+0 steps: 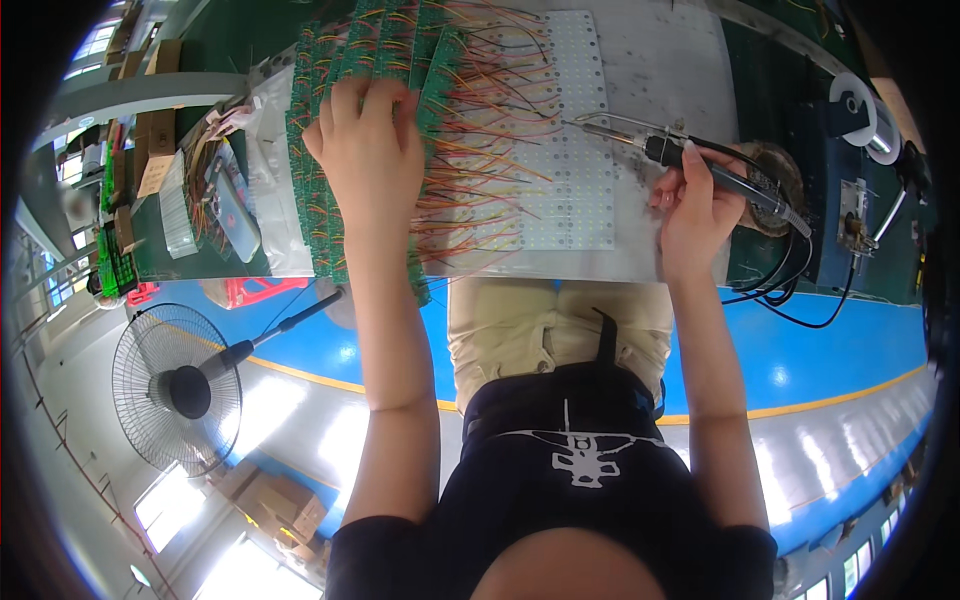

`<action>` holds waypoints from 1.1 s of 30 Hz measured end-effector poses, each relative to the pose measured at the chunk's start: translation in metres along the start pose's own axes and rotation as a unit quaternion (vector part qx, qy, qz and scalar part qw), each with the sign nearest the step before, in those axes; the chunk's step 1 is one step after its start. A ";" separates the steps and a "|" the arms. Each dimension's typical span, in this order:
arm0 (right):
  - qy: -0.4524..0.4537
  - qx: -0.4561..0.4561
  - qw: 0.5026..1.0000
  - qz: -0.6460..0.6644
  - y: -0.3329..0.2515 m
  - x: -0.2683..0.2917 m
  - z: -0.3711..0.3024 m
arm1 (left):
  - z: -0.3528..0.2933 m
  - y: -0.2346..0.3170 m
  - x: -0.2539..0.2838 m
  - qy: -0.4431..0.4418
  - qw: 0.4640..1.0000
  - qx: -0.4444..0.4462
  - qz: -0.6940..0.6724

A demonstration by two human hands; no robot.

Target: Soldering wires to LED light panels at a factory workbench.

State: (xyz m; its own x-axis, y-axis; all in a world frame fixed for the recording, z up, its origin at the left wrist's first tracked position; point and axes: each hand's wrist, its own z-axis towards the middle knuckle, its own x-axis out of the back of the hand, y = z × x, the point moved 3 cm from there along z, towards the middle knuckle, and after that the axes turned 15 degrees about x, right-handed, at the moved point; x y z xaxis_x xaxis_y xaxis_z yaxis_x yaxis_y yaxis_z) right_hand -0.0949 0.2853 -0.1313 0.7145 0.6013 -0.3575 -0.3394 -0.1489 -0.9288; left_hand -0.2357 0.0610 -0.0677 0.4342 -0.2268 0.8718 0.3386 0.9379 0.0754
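Reaching over a row of long green circuit board strips point(303, 200), my left hand point(368, 145) has its fingers bent down and closed on one strip; the fingertips are partly hidden. Many thin red, yellow and black wires point(480, 170) run from the strips to the right. Their ends lie over a white panel point(585, 200) with rows of small dots. My right hand point(700, 215) holds a soldering iron point(735, 182) like a pen, with a thin metal feed tube along it. The iron's tip points left, over the panel's right part.
A spool of solder wire point(865, 118) stands on a dark blue unit point(835, 230) at the right, with black cables point(775, 290) hanging below. A round, worn holder point(770, 175) sits behind the iron. On the left lie a light blue phone point(232, 215) and plastic bags. A fan point(185, 390) stands below the table edge.
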 end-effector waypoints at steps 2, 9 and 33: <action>0.003 -0.001 1.000 -0.006 0.003 0.002 0.000 | -0.006 -0.005 0.004 -0.030 0.997 0.045 -0.049; -0.009 0.001 1.000 0.000 0.000 0.002 0.001 | -0.019 0.002 0.019 -0.147 0.987 0.000 -0.063; 0.002 -0.022 1.000 -0.023 -0.001 0.001 0.001 | -0.026 0.047 -0.005 -0.177 0.961 -0.102 -0.189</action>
State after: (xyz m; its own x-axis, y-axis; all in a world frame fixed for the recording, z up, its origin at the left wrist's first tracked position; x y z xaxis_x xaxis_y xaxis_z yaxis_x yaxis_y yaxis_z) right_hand -0.0945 0.2868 -0.1308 0.7315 0.6044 -0.3156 -0.2801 -0.1556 -0.9473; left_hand -0.1999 0.0994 -0.0808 -0.0500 -0.4037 0.9135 0.5879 0.7275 0.3536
